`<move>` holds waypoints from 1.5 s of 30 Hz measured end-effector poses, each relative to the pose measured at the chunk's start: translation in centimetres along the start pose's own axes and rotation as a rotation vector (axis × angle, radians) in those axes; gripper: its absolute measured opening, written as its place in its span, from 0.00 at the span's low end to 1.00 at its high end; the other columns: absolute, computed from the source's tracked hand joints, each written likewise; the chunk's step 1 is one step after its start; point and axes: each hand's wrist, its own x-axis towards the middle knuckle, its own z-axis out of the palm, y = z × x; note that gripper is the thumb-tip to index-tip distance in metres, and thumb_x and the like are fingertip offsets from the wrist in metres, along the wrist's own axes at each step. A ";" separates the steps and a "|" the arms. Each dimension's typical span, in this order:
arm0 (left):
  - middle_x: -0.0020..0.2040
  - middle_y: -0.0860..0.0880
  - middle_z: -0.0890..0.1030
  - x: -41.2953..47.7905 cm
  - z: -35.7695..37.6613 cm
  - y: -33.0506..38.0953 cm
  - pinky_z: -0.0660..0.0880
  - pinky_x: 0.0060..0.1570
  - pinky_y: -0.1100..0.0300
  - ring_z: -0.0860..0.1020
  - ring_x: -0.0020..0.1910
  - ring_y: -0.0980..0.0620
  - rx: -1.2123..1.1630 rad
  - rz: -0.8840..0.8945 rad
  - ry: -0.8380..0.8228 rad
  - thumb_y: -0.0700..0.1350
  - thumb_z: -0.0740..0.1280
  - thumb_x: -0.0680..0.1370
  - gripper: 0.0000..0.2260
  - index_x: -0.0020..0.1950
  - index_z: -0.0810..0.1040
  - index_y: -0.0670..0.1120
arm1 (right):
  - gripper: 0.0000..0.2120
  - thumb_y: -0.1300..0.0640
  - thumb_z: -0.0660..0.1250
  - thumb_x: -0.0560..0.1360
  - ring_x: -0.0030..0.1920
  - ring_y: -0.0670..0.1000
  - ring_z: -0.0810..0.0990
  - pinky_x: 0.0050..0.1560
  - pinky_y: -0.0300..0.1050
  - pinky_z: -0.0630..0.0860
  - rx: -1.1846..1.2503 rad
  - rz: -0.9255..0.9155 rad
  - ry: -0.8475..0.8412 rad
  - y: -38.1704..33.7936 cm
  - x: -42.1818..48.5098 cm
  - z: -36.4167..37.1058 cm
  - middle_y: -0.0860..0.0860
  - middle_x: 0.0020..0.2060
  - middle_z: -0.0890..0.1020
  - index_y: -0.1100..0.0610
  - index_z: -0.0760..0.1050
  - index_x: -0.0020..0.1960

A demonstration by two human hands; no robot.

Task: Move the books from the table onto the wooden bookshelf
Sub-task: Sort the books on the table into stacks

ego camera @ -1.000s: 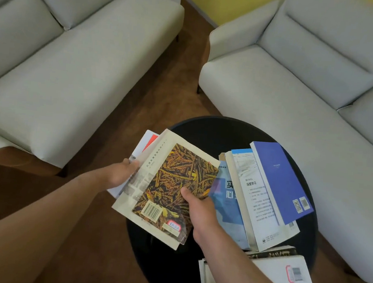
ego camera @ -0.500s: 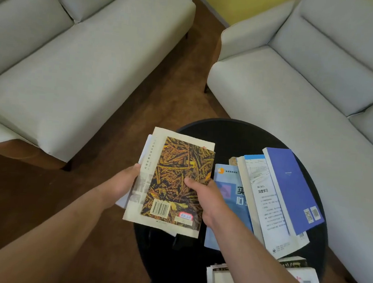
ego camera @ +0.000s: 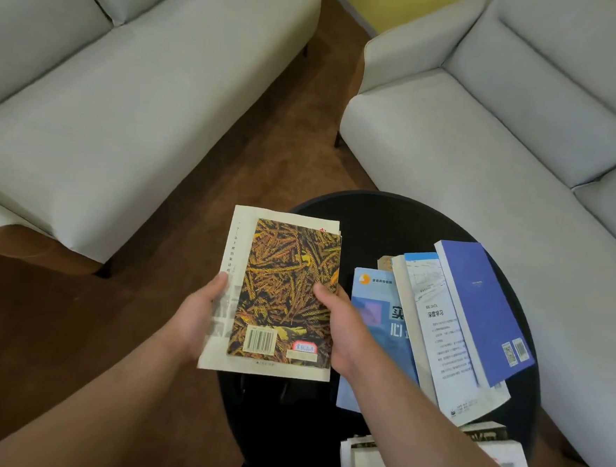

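Squares up the wheat-cover book (ego camera: pixel 288 290) stack from its earlier tilt, over the black round surface's (ego camera: pixel 373 219) 9 o'clock edge. Grips opposite long edges with left hand (ego camera: pixel 198 320) and right hand (ego camera: pixel 347 334). Leaves blue books (ego camera: pixel 476 303) at 3 o'clock; likely carries next, bookshelf unseen.

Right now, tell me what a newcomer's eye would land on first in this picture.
The golden wheat-patterned paperback, stacked on a larger cream book, is held at centre by the left hand and right hand. Right of it, blue and white books fan across the round black table. A pale grey left sofa and right sofa stand beyond.
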 end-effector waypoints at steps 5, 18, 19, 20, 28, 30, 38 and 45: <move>0.49 0.42 0.87 0.2 -0.2 2.1 0.81 0.48 0.41 0.85 0.50 0.37 0.306 0.119 0.051 0.54 0.64 0.81 0.17 0.62 0.78 0.43 | 0.22 0.50 0.72 0.77 0.53 0.58 0.87 0.49 0.56 0.83 -0.193 -0.048 0.036 -0.7 0.6 0.2 0.57 0.56 0.85 0.51 0.71 0.69; 0.61 0.44 0.83 1.2 2.1 5.8 0.79 0.54 0.39 0.82 0.58 0.40 0.225 0.233 -0.048 0.52 0.70 0.77 0.21 0.70 0.72 0.55 | 0.22 0.47 0.72 0.77 0.57 0.61 0.85 0.59 0.66 0.80 -0.076 -0.055 0.010 -4.1 2.7 2.9 0.58 0.59 0.84 0.48 0.71 0.69; 0.60 0.44 0.83 1.2 2.0 5.9 0.80 0.52 0.40 0.82 0.58 0.39 0.227 0.236 -0.033 0.53 0.70 0.77 0.21 0.69 0.72 0.56 | 0.22 0.46 0.71 0.77 0.57 0.60 0.85 0.60 0.65 0.80 -0.111 -0.078 0.026 -4.1 3.0 3.2 0.57 0.58 0.84 0.47 0.70 0.69; 0.60 0.44 0.83 1.2 2.0 6.1 0.81 0.49 0.42 0.82 0.57 0.40 0.247 0.246 -0.021 0.53 0.70 0.77 0.21 0.69 0.71 0.56 | 0.22 0.46 0.71 0.78 0.56 0.59 0.85 0.60 0.65 0.80 -0.149 -0.104 0.040 -4.1 3.2 3.5 0.56 0.58 0.84 0.47 0.70 0.69; 0.52 0.44 0.87 -0.4 1.8 5.2 0.79 0.56 0.40 0.86 0.51 0.42 0.401 0.236 0.025 0.56 0.75 0.70 0.24 0.61 0.77 0.47 | 0.20 0.41 0.72 0.75 0.52 0.53 0.87 0.48 0.51 0.82 -0.312 -0.065 0.052 -2.8 2.0 1.6 0.52 0.53 0.87 0.49 0.76 0.62; 0.50 0.46 0.88 -0.6 1.6 4.4 0.80 0.55 0.41 0.86 0.50 0.43 0.429 0.237 0.053 0.55 0.76 0.68 0.22 0.58 0.79 0.47 | 0.20 0.44 0.74 0.75 0.52 0.52 0.87 0.50 0.50 0.82 -0.293 -0.048 0.009 -1.8 1.5 1.3 0.50 0.52 0.88 0.48 0.75 0.64; 0.47 0.50 0.88 -0.3 2.4 3.1 0.80 0.40 0.56 0.87 0.44 0.51 0.412 0.318 0.109 0.48 0.76 0.73 0.16 0.57 0.78 0.47 | 0.17 0.53 0.74 0.76 0.47 0.53 0.89 0.44 0.51 0.83 -0.225 -0.066 -0.007 -2.0 1.3 0.9 0.52 0.49 0.88 0.47 0.75 0.62; 0.47 0.52 0.88 -0.1 2.9 2.8 0.80 0.46 0.54 0.86 0.43 0.54 0.479 0.373 0.110 0.50 0.74 0.74 0.15 0.58 0.77 0.48 | 0.17 0.49 0.73 0.77 0.52 0.53 0.87 0.52 0.51 0.82 -0.342 -0.127 0.014 -2.5 0.5 1.1 0.51 0.52 0.88 0.48 0.75 0.64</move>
